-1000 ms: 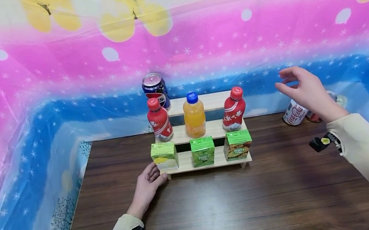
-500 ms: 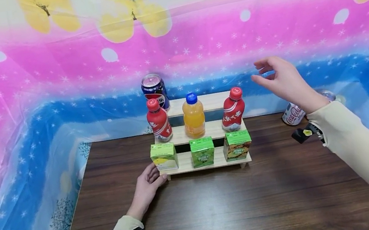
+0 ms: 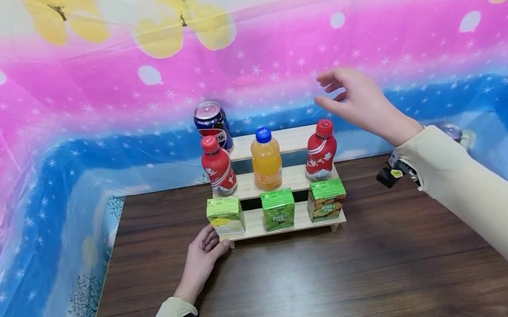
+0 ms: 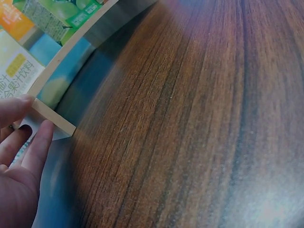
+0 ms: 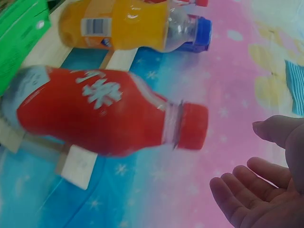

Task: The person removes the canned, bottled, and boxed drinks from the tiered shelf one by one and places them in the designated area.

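My left hand (image 3: 200,258) grips the front left corner of a three-step wooden stand (image 3: 254,220); the left wrist view shows thumb and fingers around its end piece (image 4: 54,118). My right hand (image 3: 359,100) is in the air behind and right of the right red bottle (image 3: 321,154), holding nothing, fingers loosely bent. Between that bottle and another red bottle (image 3: 219,170) stands an orange drink bottle (image 3: 267,163) on the middle step. Three juice cartons (image 3: 278,211) line the bottom step. A dark blue soda can (image 3: 211,120) stands at the top step's left end.
Behind my right forearm, cans (image 3: 451,131) at the table's back right are mostly hidden. A printed cloth (image 3: 268,62) hangs behind and beside the table. The brown wooden tabletop (image 3: 300,290) extends in front of the stand.
My right hand has moved left and away from me, from above the cans to beyond the right red bottle. The left hand stays at the stand's corner.
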`<action>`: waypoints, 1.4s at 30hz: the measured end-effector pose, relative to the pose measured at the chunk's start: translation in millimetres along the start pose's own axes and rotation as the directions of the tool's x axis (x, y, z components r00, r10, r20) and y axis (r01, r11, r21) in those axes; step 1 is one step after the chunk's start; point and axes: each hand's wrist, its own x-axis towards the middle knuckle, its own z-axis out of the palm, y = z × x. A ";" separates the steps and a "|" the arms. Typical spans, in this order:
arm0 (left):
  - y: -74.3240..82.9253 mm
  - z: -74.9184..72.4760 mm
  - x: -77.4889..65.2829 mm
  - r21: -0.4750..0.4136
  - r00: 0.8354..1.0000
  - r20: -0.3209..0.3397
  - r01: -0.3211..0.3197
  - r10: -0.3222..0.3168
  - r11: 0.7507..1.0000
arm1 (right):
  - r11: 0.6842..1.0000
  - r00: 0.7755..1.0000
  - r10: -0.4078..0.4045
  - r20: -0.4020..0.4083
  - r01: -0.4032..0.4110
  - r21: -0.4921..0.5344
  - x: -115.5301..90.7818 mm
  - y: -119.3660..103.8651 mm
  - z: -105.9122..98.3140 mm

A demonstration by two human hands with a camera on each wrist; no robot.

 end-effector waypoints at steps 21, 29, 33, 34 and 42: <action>4.1 1.0 -1.7 -0.025 1.000 0.012 0.001 0.000 1.000 | 0.995 0.994 -0.066 0.091 0.059 0.083 49.1 -56.9 30.4; 2.9 1.5 -1.7 -0.028 1.000 0.015 -0.003 0.003 1.000 | 0.995 0.992 -0.060 0.112 0.050 0.084 63.0 -70.7 44.5; 2.8 1.2 -1.9 -0.026 1.000 0.011 -0.001 0.001 1.000 | 0.995 0.991 -0.042 0.129 0.030 0.092 70.1 -76.0 53.0; 2.9 1.1 -2.1 -0.023 1.000 0.011 -0.001 0.001 1.000 | 0.995 0.990 -0.037 0.134 0.024 0.094 71.7 -77.0 55.4; 3.1 0.6 -2.0 -0.013 1.000 0.008 -0.002 0.002 1.000 | 0.993 0.982 -0.007 0.191 -0.016 0.118 84.0 -83.9 74.0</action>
